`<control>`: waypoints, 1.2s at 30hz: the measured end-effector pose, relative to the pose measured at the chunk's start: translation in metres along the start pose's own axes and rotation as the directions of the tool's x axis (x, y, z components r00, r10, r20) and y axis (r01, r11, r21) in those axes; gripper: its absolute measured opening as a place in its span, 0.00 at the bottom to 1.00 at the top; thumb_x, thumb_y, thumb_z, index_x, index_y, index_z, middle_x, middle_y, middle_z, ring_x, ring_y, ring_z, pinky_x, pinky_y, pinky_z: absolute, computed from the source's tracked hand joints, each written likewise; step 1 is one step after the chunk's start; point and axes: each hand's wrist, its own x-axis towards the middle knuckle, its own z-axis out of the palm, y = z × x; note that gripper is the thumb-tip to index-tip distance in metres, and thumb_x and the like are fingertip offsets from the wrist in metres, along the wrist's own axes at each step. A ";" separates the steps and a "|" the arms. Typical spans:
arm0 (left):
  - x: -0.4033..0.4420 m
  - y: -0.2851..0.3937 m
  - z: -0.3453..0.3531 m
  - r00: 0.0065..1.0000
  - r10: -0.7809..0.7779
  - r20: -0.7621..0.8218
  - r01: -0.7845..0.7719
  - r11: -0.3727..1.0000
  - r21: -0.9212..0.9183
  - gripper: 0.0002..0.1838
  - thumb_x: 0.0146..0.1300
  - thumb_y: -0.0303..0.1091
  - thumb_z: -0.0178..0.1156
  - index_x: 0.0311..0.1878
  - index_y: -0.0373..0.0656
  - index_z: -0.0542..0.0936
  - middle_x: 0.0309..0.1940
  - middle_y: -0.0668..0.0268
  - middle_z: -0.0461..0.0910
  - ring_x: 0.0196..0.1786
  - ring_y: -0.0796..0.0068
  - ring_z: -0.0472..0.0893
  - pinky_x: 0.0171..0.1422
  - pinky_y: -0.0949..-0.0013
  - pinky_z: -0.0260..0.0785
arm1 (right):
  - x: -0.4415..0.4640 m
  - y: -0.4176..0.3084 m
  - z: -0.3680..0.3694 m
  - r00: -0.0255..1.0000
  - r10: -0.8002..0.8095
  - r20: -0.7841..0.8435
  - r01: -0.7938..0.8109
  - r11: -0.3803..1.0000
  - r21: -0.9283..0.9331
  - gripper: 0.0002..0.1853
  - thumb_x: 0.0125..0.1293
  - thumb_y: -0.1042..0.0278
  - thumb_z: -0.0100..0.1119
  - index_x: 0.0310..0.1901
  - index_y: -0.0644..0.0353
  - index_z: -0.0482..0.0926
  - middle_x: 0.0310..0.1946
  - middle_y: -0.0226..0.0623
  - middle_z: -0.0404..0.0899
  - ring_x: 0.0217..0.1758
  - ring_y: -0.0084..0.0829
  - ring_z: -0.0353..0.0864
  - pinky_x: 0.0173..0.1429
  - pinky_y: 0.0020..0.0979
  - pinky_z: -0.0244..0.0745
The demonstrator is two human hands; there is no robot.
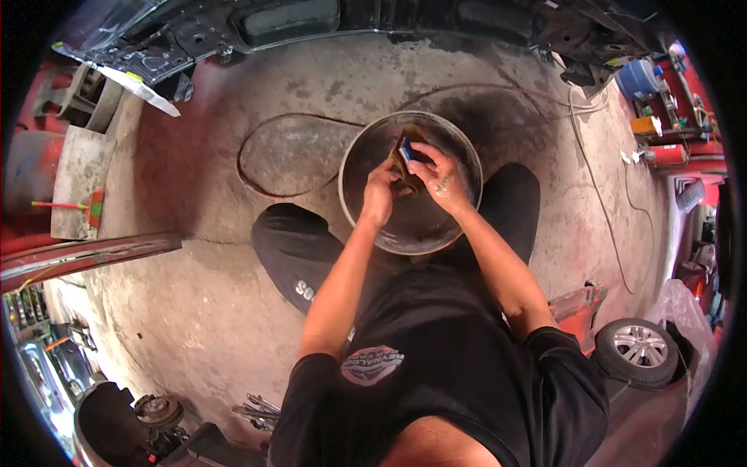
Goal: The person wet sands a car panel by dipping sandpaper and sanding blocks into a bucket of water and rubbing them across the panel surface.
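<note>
A round basin (pixel 348 159) with a pale rim and a dark inside sits between my bent knees. Over it, my left hand (pixel 379 192) is closed around a small dark, brownish-yellow piece (pixel 396 161), whose kind I cannot make out. My right hand (pixel 440 176) grips a small blue block with a light edge (pixel 406 149) and presses it close against that piece. Both hands are near the middle of the basin, below its rim line in this view. Fingers hide part of both things.
A hose (pixel 268 118) loops on the concrete floor left of the basin. Dark car bodywork (pixel 288 23) hangs across the top. Wheel (pixel 640 352) and red panel (pixel 577 311) are at right; metal tools (pixel 261 411) lie at lower left. A thin cable (pixel 595 187) runs along the right.
</note>
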 end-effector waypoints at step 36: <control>-0.012 0.004 0.023 0.808 0.585 -0.064 -0.424 0.653 0.627 0.34 0.68 0.37 0.73 0.71 0.33 0.72 0.58 0.52 0.83 0.59 0.61 0.83 0.65 0.62 0.75 | -0.008 0.044 -0.011 0.991 0.073 0.114 -0.062 0.993 -0.100 0.16 0.76 0.59 0.60 0.50 0.65 0.85 0.38 0.27 0.83 0.42 0.22 0.77 0.50 0.30 0.73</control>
